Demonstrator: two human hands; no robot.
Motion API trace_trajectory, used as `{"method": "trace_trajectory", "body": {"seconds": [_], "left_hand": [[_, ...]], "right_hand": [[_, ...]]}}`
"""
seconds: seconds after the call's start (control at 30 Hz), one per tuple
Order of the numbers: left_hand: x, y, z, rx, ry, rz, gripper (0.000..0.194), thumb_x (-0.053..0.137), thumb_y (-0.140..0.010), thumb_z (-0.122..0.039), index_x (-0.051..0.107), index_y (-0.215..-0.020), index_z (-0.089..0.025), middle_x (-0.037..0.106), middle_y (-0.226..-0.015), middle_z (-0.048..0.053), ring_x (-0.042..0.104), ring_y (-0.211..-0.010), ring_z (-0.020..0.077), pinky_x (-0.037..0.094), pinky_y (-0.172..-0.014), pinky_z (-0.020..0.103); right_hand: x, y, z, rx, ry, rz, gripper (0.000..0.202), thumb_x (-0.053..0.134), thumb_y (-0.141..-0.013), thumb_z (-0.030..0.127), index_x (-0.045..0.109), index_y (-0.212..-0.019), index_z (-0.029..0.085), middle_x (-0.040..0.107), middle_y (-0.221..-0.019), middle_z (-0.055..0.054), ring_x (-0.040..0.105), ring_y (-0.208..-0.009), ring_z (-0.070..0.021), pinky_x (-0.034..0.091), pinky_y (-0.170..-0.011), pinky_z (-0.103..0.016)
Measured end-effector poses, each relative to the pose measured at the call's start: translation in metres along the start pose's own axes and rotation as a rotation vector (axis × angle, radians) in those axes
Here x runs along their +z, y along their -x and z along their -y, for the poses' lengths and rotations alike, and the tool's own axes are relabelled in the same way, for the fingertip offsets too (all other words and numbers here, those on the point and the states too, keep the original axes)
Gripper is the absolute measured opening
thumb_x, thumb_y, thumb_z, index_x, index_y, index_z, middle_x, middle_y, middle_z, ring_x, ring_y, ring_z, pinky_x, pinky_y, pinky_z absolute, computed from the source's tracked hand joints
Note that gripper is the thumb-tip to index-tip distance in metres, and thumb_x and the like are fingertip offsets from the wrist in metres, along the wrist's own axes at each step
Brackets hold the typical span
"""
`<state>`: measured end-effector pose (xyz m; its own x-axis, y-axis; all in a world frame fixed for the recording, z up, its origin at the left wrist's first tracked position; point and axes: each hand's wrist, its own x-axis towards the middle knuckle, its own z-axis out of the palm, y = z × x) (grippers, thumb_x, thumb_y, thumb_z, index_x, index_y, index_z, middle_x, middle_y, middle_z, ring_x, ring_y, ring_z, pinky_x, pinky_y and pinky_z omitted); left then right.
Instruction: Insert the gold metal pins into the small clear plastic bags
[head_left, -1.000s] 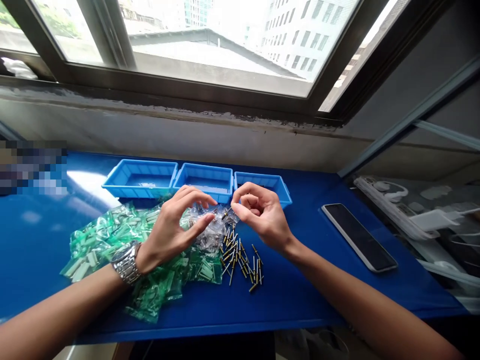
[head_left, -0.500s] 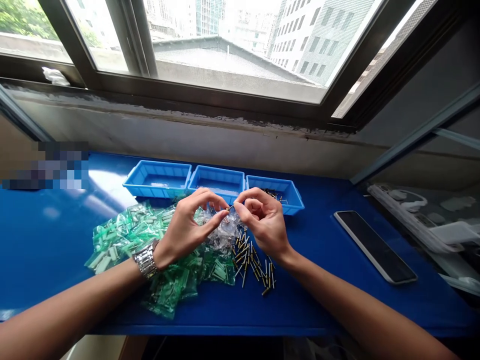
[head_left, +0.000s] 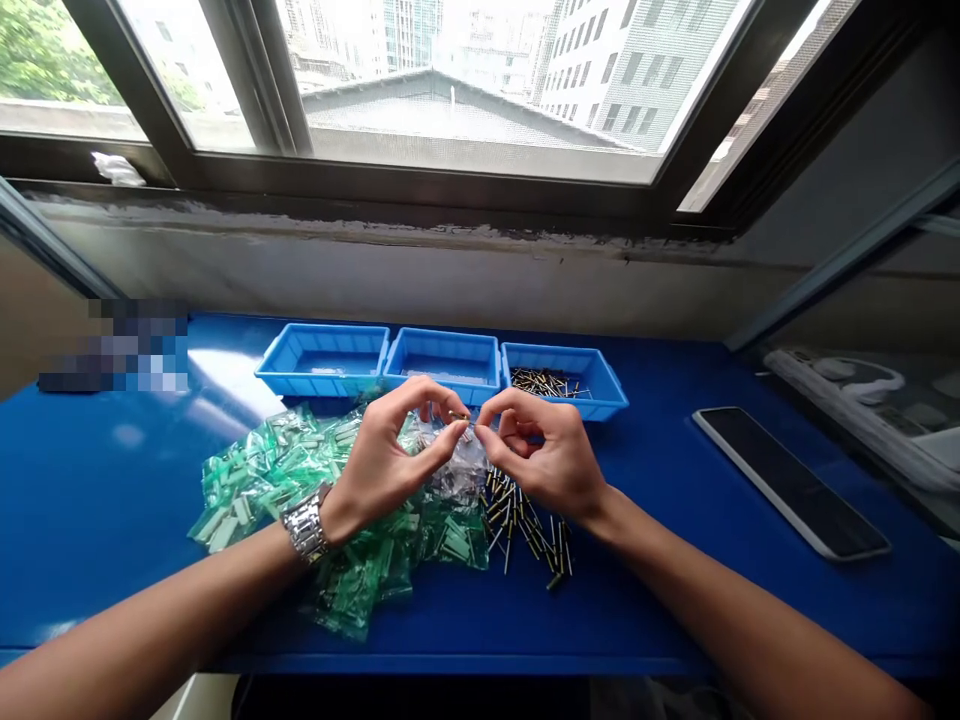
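Note:
My left hand, with a metal watch on its wrist, pinches a small brass-coloured pin between thumb and forefinger. Close to its right, my right hand has thumb and forefinger pressed together; whatever lies between those fingertips is too small to make out. Beneath and left of the hands lie green plastic packets with pale pieces inside. Clear plastic bags sit below the fingertips. Loose brass and silver pins are scattered under my right hand.
Three blue trays stand in a row behind the hands: a left tray, a middle tray and a right tray holding many pins. A phone lies on the blue table at right. The window is behind.
The view has shifted slightly, so the trays and phone appear farther right. The fingertips of my two hands are a little farther apart, and the pin now lies at my left fingertips.

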<state>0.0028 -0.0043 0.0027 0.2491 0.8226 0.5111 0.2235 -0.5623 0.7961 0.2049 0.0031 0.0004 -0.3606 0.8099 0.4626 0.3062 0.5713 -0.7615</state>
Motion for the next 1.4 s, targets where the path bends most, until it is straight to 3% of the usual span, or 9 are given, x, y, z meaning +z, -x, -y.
{"method": "trace_trajectory", "body": {"seconds": [0.13,0.5,0.7,0.97,1.17,1.4], "left_hand": [[0.0,0.001,0.0,0.001,-0.008,0.028,0.006,0.069,-0.094,-0.024,0.067,-0.097,-0.019,0.068,-0.092,0.004,0.06,-0.085,0.0174,0.05,-0.077,0.035],[0.001,-0.002,0.0,0.022,-0.108,0.029,0.006,0.067,-0.096,-0.024,0.068,-0.097,-0.019,0.068,-0.092,0.004,0.06,-0.086,0.018,0.05,-0.076,0.035],[0.004,0.002,-0.005,0.117,-0.188,0.103,0.003,0.068,-0.092,-0.019,0.066,-0.094,-0.017,0.067,-0.089,0.003,0.058,-0.087,0.0187,0.049,-0.076,0.035],[0.001,0.001,-0.002,0.072,-0.087,0.002,0.005,0.068,-0.095,-0.022,0.067,-0.098,-0.018,0.068,-0.093,0.004,0.061,-0.087,0.0181,0.051,-0.078,0.035],[0.001,0.002,-0.003,0.073,-0.047,0.024,0.005,0.068,-0.095,-0.022,0.067,-0.099,-0.019,0.068,-0.092,0.005,0.061,-0.086,0.0178,0.052,-0.075,0.035],[0.002,0.002,-0.001,0.068,-0.067,-0.024,0.007,0.068,-0.096,-0.026,0.067,-0.1,-0.019,0.068,-0.093,0.005,0.061,-0.087,0.0181,0.052,-0.077,0.035]], "right_hand": [[0.004,0.001,-0.003,-0.061,0.038,0.047,0.005,0.071,-0.09,0.022,0.071,-0.094,0.019,0.04,-0.056,0.009,0.035,-0.047,-0.0065,0.032,-0.046,-0.023],[0.0,0.004,0.005,-0.092,0.105,-0.151,0.001,0.069,-0.09,0.022,0.069,-0.09,0.02,0.048,-0.056,0.007,0.04,-0.045,-0.0077,0.035,-0.044,-0.024],[0.002,0.006,0.012,-0.161,0.12,-0.146,0.003,0.07,-0.09,0.02,0.067,-0.091,0.021,0.048,-0.057,0.007,0.041,-0.045,-0.0073,0.036,-0.043,-0.023],[0.002,0.005,0.006,-0.055,0.114,-0.105,0.005,0.069,-0.09,0.025,0.066,-0.089,0.021,0.045,-0.056,0.007,0.039,-0.045,-0.008,0.036,-0.045,-0.025],[0.007,0.006,0.0,-0.072,0.079,-0.023,0.007,0.072,-0.09,0.025,0.069,-0.093,0.019,0.039,-0.056,0.008,0.036,-0.046,-0.0078,0.032,-0.045,-0.025],[0.003,0.006,0.006,-0.076,0.107,-0.138,0.004,0.071,-0.091,0.023,0.069,-0.092,0.02,0.04,-0.055,0.009,0.038,-0.045,-0.008,0.035,-0.046,-0.025]]}}
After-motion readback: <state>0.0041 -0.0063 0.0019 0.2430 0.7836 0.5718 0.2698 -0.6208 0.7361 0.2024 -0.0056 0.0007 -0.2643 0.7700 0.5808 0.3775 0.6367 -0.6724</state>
